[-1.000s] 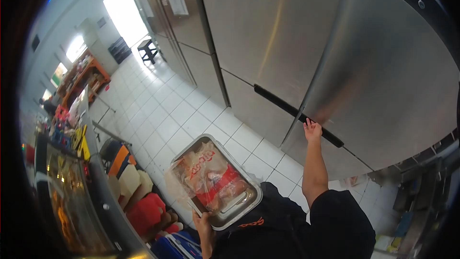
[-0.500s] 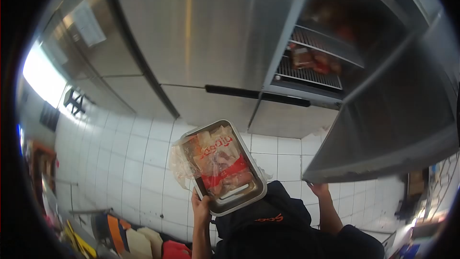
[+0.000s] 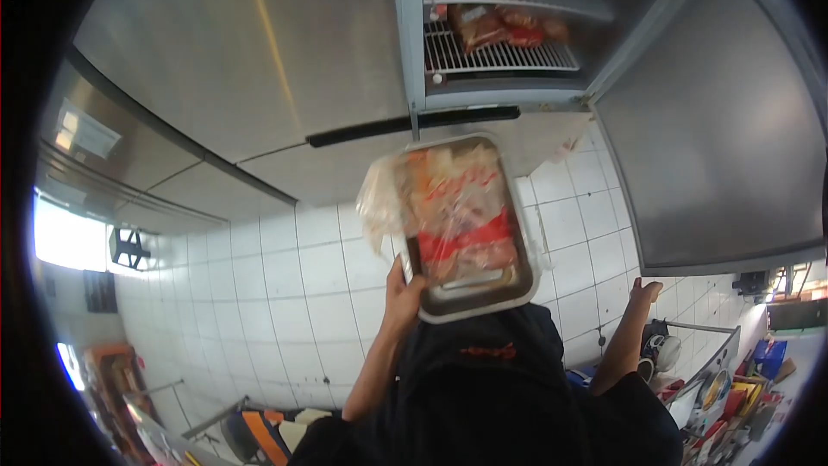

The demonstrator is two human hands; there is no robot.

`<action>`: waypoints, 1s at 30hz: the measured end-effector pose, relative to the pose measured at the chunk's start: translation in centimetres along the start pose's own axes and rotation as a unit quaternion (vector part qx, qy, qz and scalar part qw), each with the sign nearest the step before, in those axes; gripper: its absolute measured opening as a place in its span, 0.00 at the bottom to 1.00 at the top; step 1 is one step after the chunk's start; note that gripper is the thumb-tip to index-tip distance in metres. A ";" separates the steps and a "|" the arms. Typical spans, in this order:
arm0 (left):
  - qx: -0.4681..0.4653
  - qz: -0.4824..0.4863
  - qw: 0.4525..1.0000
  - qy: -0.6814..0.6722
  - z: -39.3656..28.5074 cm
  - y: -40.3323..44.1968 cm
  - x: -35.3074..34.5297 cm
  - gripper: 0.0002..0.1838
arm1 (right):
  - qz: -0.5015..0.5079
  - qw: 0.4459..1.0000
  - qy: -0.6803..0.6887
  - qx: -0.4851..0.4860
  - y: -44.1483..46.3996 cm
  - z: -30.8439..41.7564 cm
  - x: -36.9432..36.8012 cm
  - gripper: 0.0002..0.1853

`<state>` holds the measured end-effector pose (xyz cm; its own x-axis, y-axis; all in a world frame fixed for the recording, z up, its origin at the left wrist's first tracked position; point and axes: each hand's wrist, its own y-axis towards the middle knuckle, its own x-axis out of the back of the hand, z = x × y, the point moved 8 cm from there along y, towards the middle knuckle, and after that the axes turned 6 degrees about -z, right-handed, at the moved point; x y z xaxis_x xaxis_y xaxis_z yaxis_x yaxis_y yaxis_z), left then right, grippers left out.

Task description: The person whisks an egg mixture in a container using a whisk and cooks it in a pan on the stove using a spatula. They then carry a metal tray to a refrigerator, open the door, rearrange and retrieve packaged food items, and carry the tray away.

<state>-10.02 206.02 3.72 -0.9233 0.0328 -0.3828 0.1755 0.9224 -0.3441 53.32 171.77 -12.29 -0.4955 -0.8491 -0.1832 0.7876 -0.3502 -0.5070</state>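
Note:
My left hand (image 3: 402,295) is closed on the near-left rim of a metal tray (image 3: 483,309), which is slightly tilted in front of my apron. In the tray lies a clear plastic bag of raw meat (image 3: 466,216) with red lettering and a red band. Loose plastic from the bag hangs over the tray's left side. A pale flat strip shows at its near end. Just below the lower corner of the open refrigerator door (image 3: 724,138) is my right hand (image 3: 645,291), fingers apart and holding nothing visible. Whether it touches the door, I cannot tell.
The open refrigerator compartment has wire racks (image 3: 509,56) with bagged meat (image 3: 504,26) on them. Closed steel doors (image 3: 241,43) stand to its left. White tiles (image 3: 323,272) cover the floor. A rack of kitchen items (image 3: 711,388) is at lower right.
The refrigerator door has swung wider open. My view has shifted right, and the tray has come closer to the open compartment. My right hand has come away from its earlier place at the door's corner.

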 end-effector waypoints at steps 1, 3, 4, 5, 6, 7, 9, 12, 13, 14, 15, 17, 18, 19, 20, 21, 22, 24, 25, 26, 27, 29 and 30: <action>-0.004 0.011 1.000 0.000 -0.3 0.4 0.0 0.28 | -0.068 0.994 0.049 -0.066 0.1 -1.4 0.7 0.39; -0.014 0.032 0.999 -0.003 -1.2 0.4 -0.2 0.28 | 0.094 0.988 0.037 -0.118 -7.4 -4.6 -1.8 0.30; -0.019 0.039 0.999 -0.003 -1.9 0.2 -0.5 0.27 | 0.210 0.970 -0.061 -0.110 -13.9 -5.0 -3.7 0.25; -0.022 0.047 0.999 -0.001 -2.6 -0.2 -0.8 0.27 | 0.324 0.931 -0.151 -0.077 -20.8 -5.4 -5.5 0.20; -0.029 0.050 0.998 -0.003 -3.5 -0.8 -1.0 0.27 | 0.391 0.897 -0.204 -0.041 -28.7 -4.1 -7.1 0.20; -0.028 0.055 0.998 0.001 -4.1 -1.5 -1.2 0.26 | 0.457 0.848 -0.261 0.068 -35.2 -2.4 -8.1 0.20; -0.027 0.071 0.997 0.004 -5.4 -2.8 -1.3 0.25 | 0.548 0.753 -0.282 0.229 -45.3 2.0 -10.9 0.18; -0.060 0.077 0.995 0.012 -7.0 -4.0 -1.1 0.24 | 0.632 0.626 -0.261 0.374 -58.2 7.8 -13.1 0.18; -0.065 0.083 0.994 0.038 -7.5 -4.9 -0.9 0.24 | 0.651 0.549 -0.315 0.419 -62.6 9.1 -13.1 0.21; -0.067 0.090 0.992 0.061 -8.0 -5.7 -0.9 0.23 | 0.659 0.477 -0.324 0.483 -65.9 9.3 -13.0 0.24; -0.083 0.098 0.988 0.083 -9.0 -5.9 -1.2 0.23 | 0.661 0.413 -0.327 0.535 -67.9 9.4 -13.2 0.25; -0.115 0.103 0.983 0.094 -10.6 -6.2 -1.4 0.23 | 0.653 0.300 -0.322 0.616 -70.0 7.8 -13.3 0.27; -0.129 0.103 0.981 0.102 -10.9 -6.4 -1.2 0.23 | 0.646 0.250 -0.324 0.644 -70.6 6.7 -13.1 0.27; -0.111 0.106 0.983 0.104 -11.1 -6.5 -1.2 0.23 | 0.644 0.247 -0.338 0.640 -70.7 6.5 -13.3 0.26; -0.098 0.116 0.984 0.097 -11.3 -6.5 -1.4 0.23 | 0.643 0.243 -0.355 0.634 -70.8 6.2 -13.4 0.25; -0.080 0.124 0.985 0.088 -11.2 -6.6 -1.6 0.23 | 0.642 0.238 -0.374 0.625 -70.7 5.9 -13.2 0.24; -0.063 0.133 0.986 0.077 -11.0 -6.4 -1.9 0.23 | 0.642 0.240 -0.376 0.624 -70.6 6.1 -13.4 0.22; -0.095 0.160 0.979 0.080 -11.0 -5.4 -2.6 0.22 | 0.642 0.246 -0.380 0.619 -70.5 6.1 -13.5 0.17; -0.109 0.167 0.976 0.089 -11.4 -5.2 -2.9 0.22 | 0.639 0.244 -0.373 0.627 -70.5 6.0 -13.5 0.15; -0.121 0.175 0.972 0.098 -11.8 -5.1 -3.2 0.22 | 0.636 0.243 -0.367 0.634 -70.4 5.9 -13.5 0.13; -0.128 0.181 0.970 0.103 -12.1 -4.9 -3.4 0.23 | 0.633 0.242 -0.361 0.641 -70.3 6.0 -13.5 0.11; -0.150 0.190 0.964 0.112 -12.8 -4.6 -3.7 0.23 | 0.640 0.249 -0.333 0.646 -70.8 6.9 -13.0 0.10; -0.147 0.192 0.964 0.111 -12.8 -4.4 -3.7 0.23 | 0.645 0.252 -0.321 0.647 -71.1 7.3 -12.6 0.09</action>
<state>-11.79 206.82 17.63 -0.8652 0.4456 -0.2299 0.4451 0.8937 0.0571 6.24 204.45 32.17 0.3119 -0.3307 0.8907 -0.1910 0.8965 0.3998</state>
